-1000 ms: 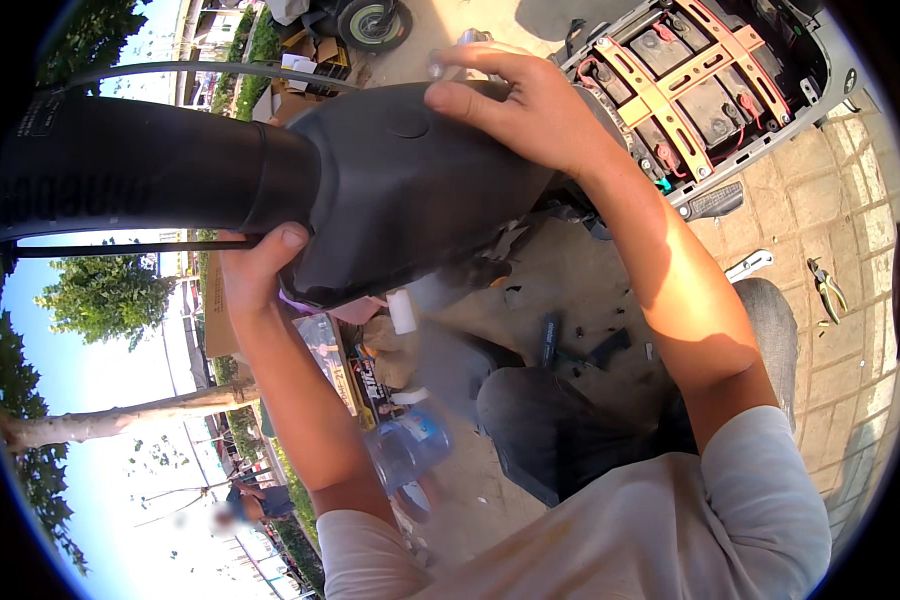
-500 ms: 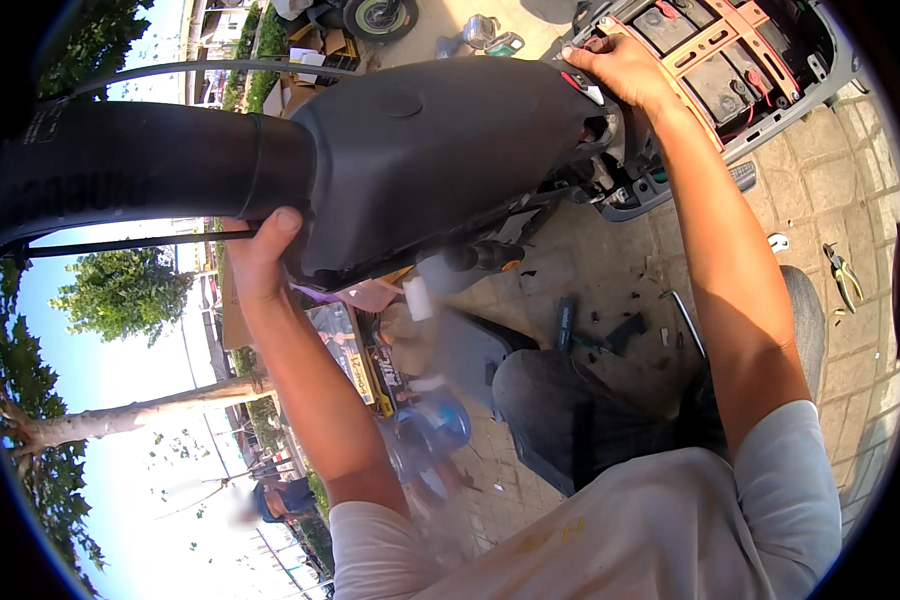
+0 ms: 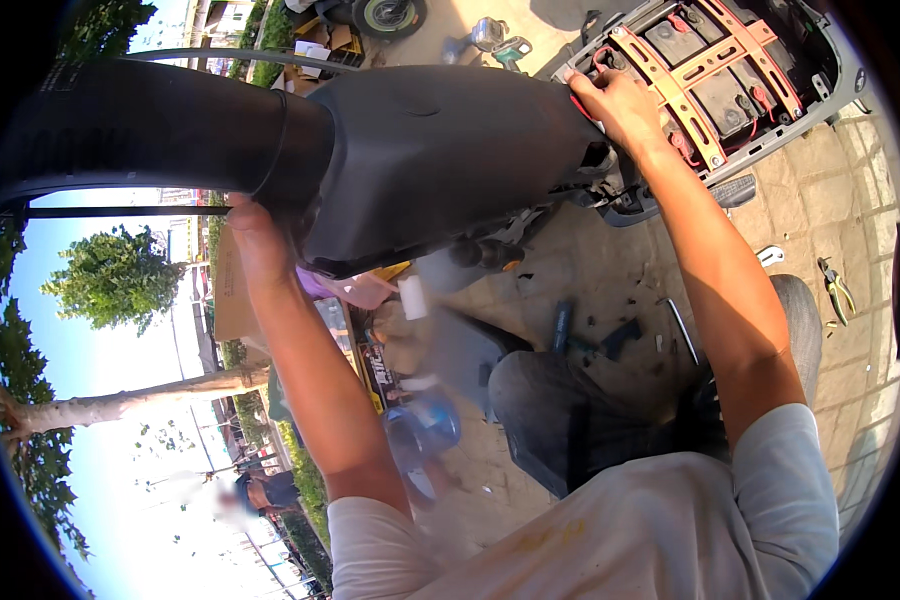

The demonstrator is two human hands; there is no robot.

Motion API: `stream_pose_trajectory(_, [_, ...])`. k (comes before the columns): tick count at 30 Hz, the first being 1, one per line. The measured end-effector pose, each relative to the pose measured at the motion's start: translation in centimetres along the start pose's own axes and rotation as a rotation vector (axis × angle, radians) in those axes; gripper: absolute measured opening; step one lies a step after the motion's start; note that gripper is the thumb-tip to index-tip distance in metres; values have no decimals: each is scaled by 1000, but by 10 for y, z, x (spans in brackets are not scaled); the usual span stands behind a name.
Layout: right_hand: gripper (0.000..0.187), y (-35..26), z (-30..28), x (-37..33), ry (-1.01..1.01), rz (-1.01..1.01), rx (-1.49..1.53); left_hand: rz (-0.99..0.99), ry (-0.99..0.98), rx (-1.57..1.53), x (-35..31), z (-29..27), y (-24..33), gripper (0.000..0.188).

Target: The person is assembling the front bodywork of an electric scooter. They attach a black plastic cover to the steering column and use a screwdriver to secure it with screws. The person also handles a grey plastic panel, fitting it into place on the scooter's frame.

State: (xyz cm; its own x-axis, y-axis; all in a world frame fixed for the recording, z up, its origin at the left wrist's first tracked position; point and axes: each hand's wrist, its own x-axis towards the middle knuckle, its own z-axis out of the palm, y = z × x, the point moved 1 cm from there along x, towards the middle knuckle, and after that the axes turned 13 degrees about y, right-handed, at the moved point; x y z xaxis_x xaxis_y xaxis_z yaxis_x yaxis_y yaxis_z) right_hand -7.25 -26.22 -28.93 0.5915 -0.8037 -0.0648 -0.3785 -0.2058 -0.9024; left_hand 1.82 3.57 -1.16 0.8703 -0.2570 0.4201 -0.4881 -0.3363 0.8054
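Observation:
A large matte-black moulded cover spans the upper middle, joined at its left to a thick black rounded section. My left hand is closed at the lower edge of that join; its fingers are mostly hidden behind. At the cover's right end, my right hand is bent over the edge, with fingertips beside a small red part. Right of that hand lies an open vehicle bay with several batteries under an orange metal frame. Exposed parts and dark brackets show beneath the cover's right end.
Pliers, a white-handled cutter and small dark scraps lie on the paving. A cordless drill and a wheel are at the top. A blue-tinted water bottle stands left of my knee. Another person is at lower left.
The view has shifted slightly. My left thumb has slid back against the black section's lower edge. My right hand now covers more of the red-and-white part at the cover's end.

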Motion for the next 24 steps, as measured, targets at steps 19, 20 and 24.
stream_pose_trajectory(19, [52, -33, 7, -24, -337, -223, 695, -3, -26, -340, -15, 14, 22, 63])
stream_pose_trajectory(20, [51, -32, 8, -24, -291, -183, 691, -2, -23, -322, -23, 12, 26, 62])
stream_pose_trajectory(24, [53, -30, 6, -27, -280, -248, 703, 657, -127, 495, -70, 3, 34, 81])
